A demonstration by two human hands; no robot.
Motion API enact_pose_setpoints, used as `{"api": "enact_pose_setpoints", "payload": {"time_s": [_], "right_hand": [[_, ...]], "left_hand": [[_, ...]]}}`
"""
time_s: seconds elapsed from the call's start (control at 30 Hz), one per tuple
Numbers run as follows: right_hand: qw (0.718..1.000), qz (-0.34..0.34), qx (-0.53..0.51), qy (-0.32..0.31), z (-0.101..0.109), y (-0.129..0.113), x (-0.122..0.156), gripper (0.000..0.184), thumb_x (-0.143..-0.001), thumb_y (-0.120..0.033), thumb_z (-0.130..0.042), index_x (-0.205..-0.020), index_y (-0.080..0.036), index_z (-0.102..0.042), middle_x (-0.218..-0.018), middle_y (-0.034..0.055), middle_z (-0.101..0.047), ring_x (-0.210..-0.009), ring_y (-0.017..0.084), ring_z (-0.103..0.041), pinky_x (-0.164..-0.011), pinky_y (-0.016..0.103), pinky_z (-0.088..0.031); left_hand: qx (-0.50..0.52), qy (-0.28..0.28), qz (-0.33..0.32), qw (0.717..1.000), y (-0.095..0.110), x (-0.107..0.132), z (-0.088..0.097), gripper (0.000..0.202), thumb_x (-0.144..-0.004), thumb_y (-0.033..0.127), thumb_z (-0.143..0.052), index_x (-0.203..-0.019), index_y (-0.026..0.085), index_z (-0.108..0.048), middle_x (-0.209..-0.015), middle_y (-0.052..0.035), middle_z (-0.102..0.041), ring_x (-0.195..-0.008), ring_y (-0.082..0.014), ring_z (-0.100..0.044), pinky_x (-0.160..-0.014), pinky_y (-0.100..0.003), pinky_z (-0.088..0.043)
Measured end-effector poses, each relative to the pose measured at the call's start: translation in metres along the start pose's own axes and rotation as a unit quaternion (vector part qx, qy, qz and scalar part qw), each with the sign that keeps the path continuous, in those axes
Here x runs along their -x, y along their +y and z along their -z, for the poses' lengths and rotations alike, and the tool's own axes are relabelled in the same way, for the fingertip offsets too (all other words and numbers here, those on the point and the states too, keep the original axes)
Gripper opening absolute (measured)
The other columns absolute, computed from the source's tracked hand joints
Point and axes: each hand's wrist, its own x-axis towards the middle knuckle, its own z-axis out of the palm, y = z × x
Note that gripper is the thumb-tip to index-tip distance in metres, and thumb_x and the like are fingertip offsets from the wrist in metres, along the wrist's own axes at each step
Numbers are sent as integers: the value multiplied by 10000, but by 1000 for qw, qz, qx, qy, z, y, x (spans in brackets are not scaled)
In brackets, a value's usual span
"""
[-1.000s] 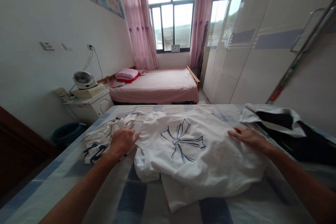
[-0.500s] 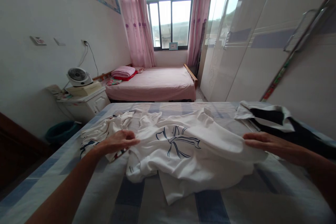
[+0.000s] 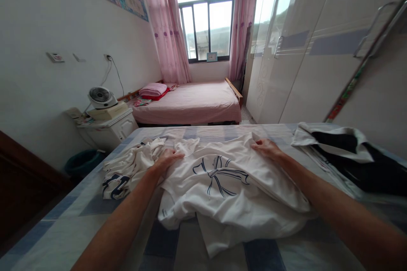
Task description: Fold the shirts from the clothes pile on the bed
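Observation:
A white T-shirt (image 3: 273,203) with a dark blue bow print lies spread and wrinkled on the checked bed sheet (image 3: 104,228). My left hand (image 3: 170,160) pinches the shirt's upper left part, close to a raised fold of cloth. At the far right edge, near the shirt's top, my right hand (image 3: 267,149) grips the fabric between thumb and fingers. The lower hem hangs loosely toward me, with one corner pointing out. Just left of my left hand sits a crumpled cream garment (image 3: 133,163) with dark lettering.
Folded black and white clothes (image 3: 341,144) lie at the right of the bed. Beyond are a pink bed (image 3: 190,101), a white cabinet (image 3: 111,125) carrying a fan (image 3: 102,97), and a teal bin (image 3: 84,163). A glossy wardrobe (image 3: 286,80) lines the right side.
My right hand has moved from the shirt's right side to its far upper edge. My left hand has shifted up and right along the shirt. The view has turned slightly.

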Motion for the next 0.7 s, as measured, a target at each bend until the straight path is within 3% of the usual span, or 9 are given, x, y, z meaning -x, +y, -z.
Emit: {"api": "enact_pose_setpoints", "payload": {"time_s": [0.17,0.3,0.43,0.5,0.57,0.63,0.7], "right_hand": [[1000,20,8,-2,5,-3,3,149,-691,-313,-492,-639,-193,-563,-594,-13,-565,-596,126,-508,-548,223,-368],[995,35,-70,66,40,-1,7,270,-772,-424,-431,-786,-185,-557,-654,3,-568,-601,131,-497,-527,226,-377],[987,10,-90,129,74,-9,-15,339,-804,-441,-413,-926,-176,-584,-744,51,-627,-638,169,-547,-549,258,-413],[982,-26,-28,183,80,-14,-32,358,-811,-382,-407,-1022,-156,-589,-850,94,-659,-725,202,-586,-627,288,-442],[978,-51,43,196,77,-11,-44,418,-798,-332,-434,-1139,-125,-559,-985,142,-665,-845,240,-608,-730,322,-453],[981,-44,92,165,69,1,-48,467,-784,-321,-461,-1194,-112,-539,-1095,170,-645,-946,264,-606,-805,344,-448],[985,-9,118,128,59,23,-42,447,-776,-335,-467,-1153,-123,-579,-1151,168,-630,-1007,267,-598,-848,345,-443]], "left_hand": [[187,-58,2,981,4,4,3,299,-666,380,-645,-865,158,-623,-666,-22,-653,-576,-152,-593,-531,-243,-457],[232,-16,-59,971,21,-3,13,389,-733,429,-621,-1030,178,-600,-696,-6,-660,-563,-135,-589,-510,-225,-468],[246,27,-120,961,50,-36,14,467,-812,424,-548,-1201,165,-544,-865,-51,-700,-640,-150,-629,-588,-254,-508],[169,94,-136,972,62,-56,8,479,-875,380,-456,-1301,160,-477,-1038,-89,-684,-798,-169,-655,-706,-267,-515],[46,156,-132,978,65,-70,1,496,-875,314,-458,-1332,120,-448,-1177,-137,-630,-1009,-209,-621,-853,-295,-478],[-43,173,-126,976,59,-72,-7,488,-811,245,-546,-1271,88,-509,-1245,-169,-584,-1172,-254,-529,-979,-331,-395],[-99,149,-152,972,45,-62,-15,429,-761,213,-596,-1177,111,-584,-1267,-155,-569,-1234,-257,-469,-1041,-334,-325]]}}
